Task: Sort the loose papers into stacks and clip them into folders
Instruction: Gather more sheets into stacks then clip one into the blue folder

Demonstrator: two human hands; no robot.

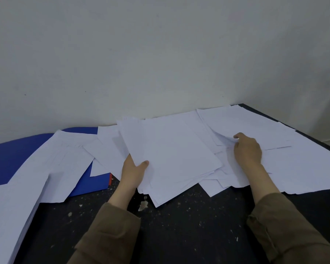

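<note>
Hands work among white sheets on a dark, speckled desk (179, 235). The left hand (134, 171) grips a gathered stack of papers (171, 159) at its near-left edge, thumb on top, fingers hidden beneath; the stack's long axis runs away from the viewer, tilted slightly left. The right hand (248, 147), knuckles up, seems to pinch a corner among the loose sheets (255, 122) spread rightward. A blue folder (11, 155) lies far left, partly covered. No writing is legible.

Office desk (179, 235), loose papers (179, 149), folders (11, 155)
</note>
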